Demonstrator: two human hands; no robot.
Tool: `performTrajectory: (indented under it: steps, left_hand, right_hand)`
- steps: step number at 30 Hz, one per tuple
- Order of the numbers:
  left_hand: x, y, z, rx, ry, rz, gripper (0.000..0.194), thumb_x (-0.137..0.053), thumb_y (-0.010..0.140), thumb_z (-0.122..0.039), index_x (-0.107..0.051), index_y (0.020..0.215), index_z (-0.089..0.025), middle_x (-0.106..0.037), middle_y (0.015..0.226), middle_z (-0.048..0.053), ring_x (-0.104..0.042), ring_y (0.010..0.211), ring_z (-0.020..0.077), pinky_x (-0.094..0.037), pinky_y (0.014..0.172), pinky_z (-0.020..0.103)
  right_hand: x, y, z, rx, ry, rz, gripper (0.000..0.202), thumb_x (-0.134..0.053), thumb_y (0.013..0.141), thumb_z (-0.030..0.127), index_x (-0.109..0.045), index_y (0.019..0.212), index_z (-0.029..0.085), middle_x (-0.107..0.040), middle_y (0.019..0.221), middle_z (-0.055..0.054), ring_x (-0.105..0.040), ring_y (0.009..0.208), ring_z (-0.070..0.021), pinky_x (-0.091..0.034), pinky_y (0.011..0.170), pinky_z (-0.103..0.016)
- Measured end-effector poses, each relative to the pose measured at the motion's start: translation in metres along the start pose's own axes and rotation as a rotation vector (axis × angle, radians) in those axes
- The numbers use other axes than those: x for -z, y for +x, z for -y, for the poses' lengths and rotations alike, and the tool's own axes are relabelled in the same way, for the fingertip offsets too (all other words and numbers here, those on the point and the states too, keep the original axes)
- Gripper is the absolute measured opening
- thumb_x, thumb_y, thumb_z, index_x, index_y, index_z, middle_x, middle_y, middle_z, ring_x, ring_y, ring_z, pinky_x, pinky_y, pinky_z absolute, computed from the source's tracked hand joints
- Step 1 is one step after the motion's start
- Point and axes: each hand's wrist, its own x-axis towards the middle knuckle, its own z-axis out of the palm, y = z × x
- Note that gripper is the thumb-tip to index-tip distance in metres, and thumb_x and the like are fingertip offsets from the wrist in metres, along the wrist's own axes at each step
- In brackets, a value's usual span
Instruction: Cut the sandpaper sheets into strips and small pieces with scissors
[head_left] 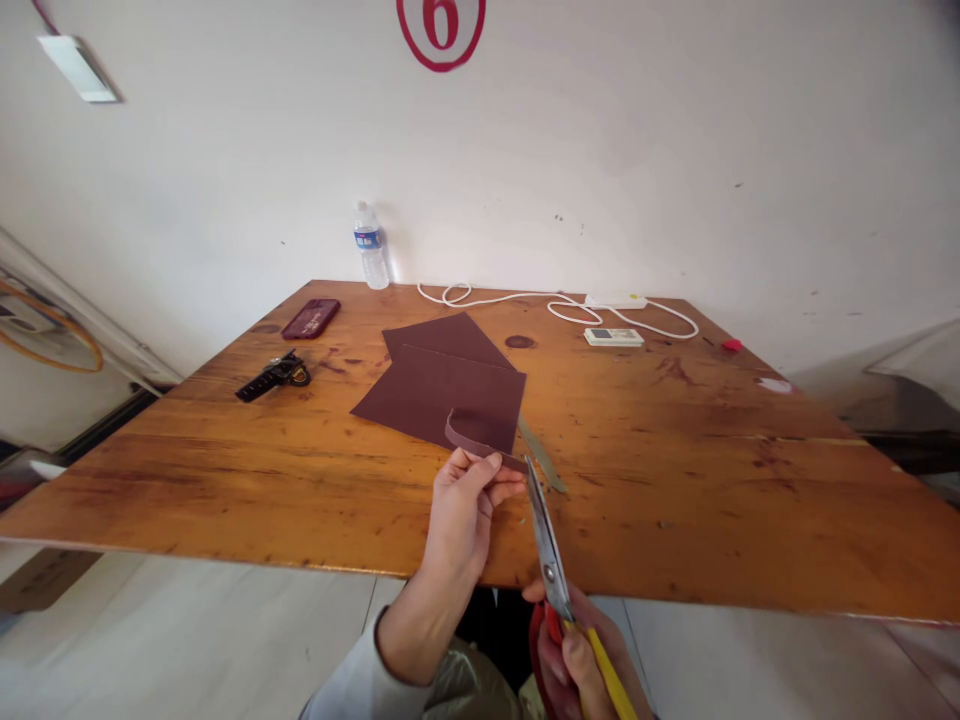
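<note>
Between the thumb and fingers of my left hand (pixel 461 510) is a narrow dark brown strip (pixel 472 440), its far end curling upward. My right hand (pixel 585 655) is closed round the handles of a pair of scissors (pixel 550 570), one handle red and one yellow. The scissor tips point away from me and meet the strip's right end; I cannot tell whether the blades have cut into it. Just beyond my left hand, two dark brown sheets (pixel 450 392) lie overlapping on the table. A thin greenish-grey strip (pixel 541 455) lies to their right.
On the wooden table (pixel 675 480) are a dark red phone (pixel 311 318) and a black strap-like item (pixel 274 377) at the left. A water bottle (pixel 372 250) stands by the wall. A white cable with a power strip (pixel 615 301) and a small white device (pixel 613 338) lie at the back right.
</note>
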Motion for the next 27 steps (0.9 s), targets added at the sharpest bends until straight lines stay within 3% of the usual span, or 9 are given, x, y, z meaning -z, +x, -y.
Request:
performTrajectory:
  steps: [5, 11, 17, 27]
  left_hand:
    - [0.001, -0.001, -0.001, -0.062, 0.042, 0.022, 0.022, -0.084, 0.062, -0.021, -0.064, 0.072, -0.017, -0.058, 0.057, -0.005, -0.06, 0.054, 0.0109, -0.058, 0.055, 0.024]
    - [0.001, 0.0, -0.002, -0.05, 0.049, 0.04, 0.02, -0.084, 0.063, -0.022, -0.066, 0.072, -0.017, -0.06, 0.059, -0.004, -0.059, 0.055, 0.0108, -0.057, 0.053, 0.023]
    - [0.002, 0.001, -0.004, -0.047, 0.052, 0.052, 0.02, -0.083, 0.063, -0.022, -0.068, 0.073, -0.017, -0.058, 0.056, -0.004, -0.058, 0.054, 0.0111, -0.056, 0.051, 0.023]
    - [0.002, -0.003, -0.003, -0.081, 0.144, 0.062, 0.02, -0.081, 0.066, -0.023, -0.071, 0.082, -0.018, -0.06, 0.059, -0.005, -0.057, 0.051, 0.0099, -0.051, 0.053, 0.022]
  right_hand:
    - [0.01, 0.005, -0.012, -0.032, 0.022, 0.063, 0.061, -0.064, 0.077, 0.076, -0.063, 0.104, 0.022, -0.041, 0.054, 0.011, -0.023, 0.036, -0.0038, -0.022, 0.032, -0.016]
    - [0.01, 0.006, -0.012, 0.067, -0.086, 0.063, 0.06, -0.055, 0.081, 0.079, -0.064, 0.104, 0.024, -0.04, 0.055, 0.01, -0.024, 0.039, -0.0066, -0.017, 0.038, -0.021]
    - [0.014, 0.007, -0.008, 0.16, -0.221, -0.053, 0.06, -0.059, 0.076, 0.08, -0.074, 0.094, 0.025, -0.048, 0.062, 0.003, -0.037, 0.053, -0.0147, -0.03, 0.05, -0.028]
    - [0.025, 0.005, -0.008, 0.118, -0.233, 0.064, 0.045, -0.061, 0.085, 0.067, -0.073, 0.105, 0.029, -0.053, 0.066, 0.001, -0.041, 0.053, -0.0163, -0.038, 0.052, -0.029]
